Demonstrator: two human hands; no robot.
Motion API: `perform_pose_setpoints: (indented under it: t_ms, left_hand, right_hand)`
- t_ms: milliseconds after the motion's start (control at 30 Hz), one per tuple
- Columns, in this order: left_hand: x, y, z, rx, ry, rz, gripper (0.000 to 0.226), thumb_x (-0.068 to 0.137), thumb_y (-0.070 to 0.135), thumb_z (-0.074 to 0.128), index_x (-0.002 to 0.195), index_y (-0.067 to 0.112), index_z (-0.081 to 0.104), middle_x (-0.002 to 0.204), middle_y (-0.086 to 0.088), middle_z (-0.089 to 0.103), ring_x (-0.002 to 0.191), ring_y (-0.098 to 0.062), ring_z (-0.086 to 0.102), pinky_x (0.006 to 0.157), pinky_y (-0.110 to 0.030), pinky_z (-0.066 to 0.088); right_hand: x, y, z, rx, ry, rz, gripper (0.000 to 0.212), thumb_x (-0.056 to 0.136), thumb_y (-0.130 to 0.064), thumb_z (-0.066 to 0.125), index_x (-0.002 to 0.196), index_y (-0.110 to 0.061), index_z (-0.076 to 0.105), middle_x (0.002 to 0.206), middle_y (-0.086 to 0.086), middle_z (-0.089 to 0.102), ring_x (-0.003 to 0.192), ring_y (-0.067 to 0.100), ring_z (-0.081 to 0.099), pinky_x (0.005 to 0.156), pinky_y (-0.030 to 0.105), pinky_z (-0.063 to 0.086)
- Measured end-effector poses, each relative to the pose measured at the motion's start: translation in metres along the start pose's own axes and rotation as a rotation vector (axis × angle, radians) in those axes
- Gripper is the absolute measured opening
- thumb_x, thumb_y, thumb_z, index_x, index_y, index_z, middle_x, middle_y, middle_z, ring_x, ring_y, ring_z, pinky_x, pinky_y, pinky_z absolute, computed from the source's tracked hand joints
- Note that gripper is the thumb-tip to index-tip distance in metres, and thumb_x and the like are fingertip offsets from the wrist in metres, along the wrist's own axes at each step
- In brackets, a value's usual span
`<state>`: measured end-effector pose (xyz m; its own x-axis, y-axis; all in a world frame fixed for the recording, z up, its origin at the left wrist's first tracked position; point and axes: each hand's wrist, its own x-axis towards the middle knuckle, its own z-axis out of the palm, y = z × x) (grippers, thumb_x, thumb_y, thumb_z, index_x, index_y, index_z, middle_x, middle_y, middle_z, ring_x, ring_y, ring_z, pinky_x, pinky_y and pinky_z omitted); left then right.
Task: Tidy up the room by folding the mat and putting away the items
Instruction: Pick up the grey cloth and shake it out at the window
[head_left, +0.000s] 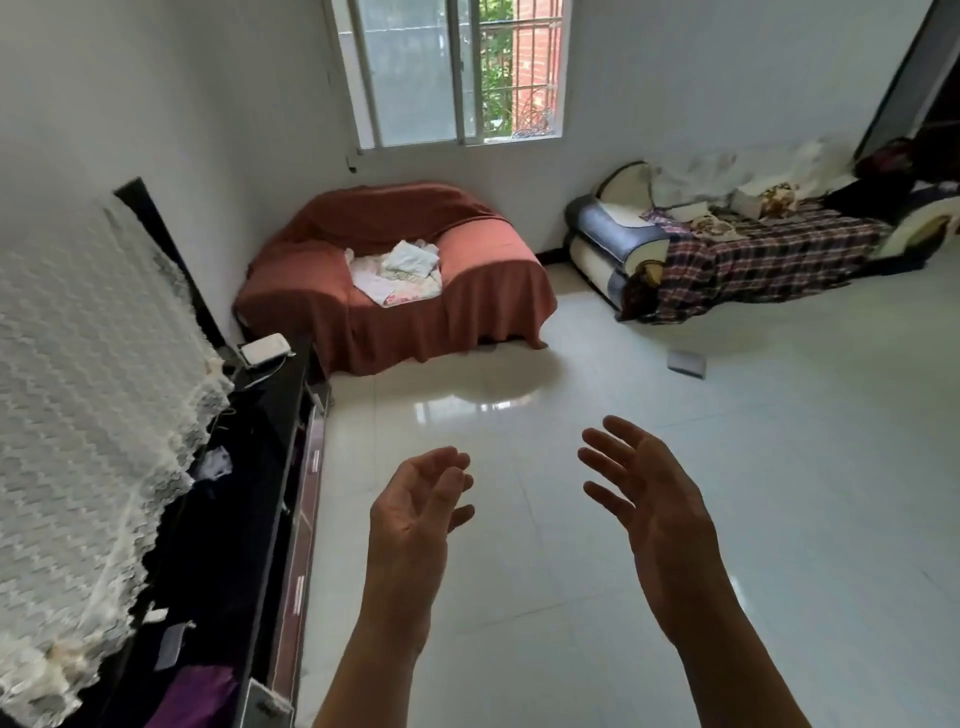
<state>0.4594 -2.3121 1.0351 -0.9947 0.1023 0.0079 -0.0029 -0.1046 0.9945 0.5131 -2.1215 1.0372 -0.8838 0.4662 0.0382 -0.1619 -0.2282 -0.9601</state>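
Both hands are raised over the floor (779, 519), well apart from each other.
Left hand (421, 512): palm turned inward, fingers (447, 465) loosely curved, nothing held.
Right hand (652, 499): spread and nearly straight, nothing held.
Folded pale cloths (397, 270) lie on the seat of the red-draped armchair (483, 291); I cannot tell whether one is the mat.
A small flat grey item (685, 362) lies on the tiles near the plaid-covered sofa (753, 265).
A black counter (270, 415) runs along my left.
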Motion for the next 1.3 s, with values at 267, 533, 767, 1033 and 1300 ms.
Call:
perform_pose_setpoints:
  t_ms: [267,533,767,1033,1300]
  left_hand:
    - [0.113,-0.009,0.055,-0.080,-0.241,-0.024,0.021,0.098,0.025,0.057,0.115,0.019,0.066,0.112,0.005,0.075,0.106,-0.015,0.071,0.086,-0.033,0.057]
    - [0.205,-0.028,0.072,-0.123,-0.339,-0.116,0.022,0.101,0.020,0.053,0.117,0.014,0.066,0.113,0.000,0.075,0.106,-0.018,0.071,0.087,-0.037,0.057]
    - [0.261,-0.051,0.124,-0.089,-0.394,-0.169,0.022,0.100,0.015,0.053,0.116,0.011,0.067,0.111,-0.003,0.076,0.104,-0.019,0.072,0.089,-0.042,0.057]
    - [0.351,-0.064,0.246,-0.005,-0.452,-0.150,0.019,0.100,0.013,0.054,0.112,0.011,0.069,0.109,-0.004,0.077,0.103,-0.021,0.072,0.089,-0.044,0.056]
    - [0.433,-0.057,0.361,-0.008,-0.483,-0.138,0.021,0.101,0.012,0.053,0.115,0.008,0.067,0.111,-0.007,0.076,0.105,-0.024,0.072,0.091,-0.046,0.057]
  right_hand:
    - [0.078,-0.016,-0.016,-0.075,0.269,-0.077,0.042,0.098,-0.039,0.042,0.128,-0.019,0.061,0.125,0.001,0.071,0.116,0.018,0.067,0.105,0.050,0.048]
    - [0.139,0.002,-0.011,-0.067,0.438,-0.072,0.036,0.106,-0.031,0.035,0.128,-0.020,0.062,0.124,0.001,0.071,0.116,0.019,0.067,0.104,0.048,0.048]
    - [0.205,0.024,-0.039,-0.048,0.512,-0.063,0.037,0.103,-0.033,0.037,0.127,-0.021,0.062,0.123,-0.001,0.071,0.116,0.018,0.067,0.103,0.047,0.049]
    - [0.321,0.021,-0.125,0.050,0.596,-0.068,0.035,0.107,-0.030,0.035,0.126,-0.020,0.063,0.123,0.002,0.071,0.115,0.020,0.067,0.104,0.049,0.048]
    - [0.423,-0.018,-0.202,0.043,0.634,-0.138,0.047,0.096,-0.052,0.045,0.129,-0.021,0.061,0.126,0.002,0.070,0.117,0.019,0.066,0.104,0.048,0.048]
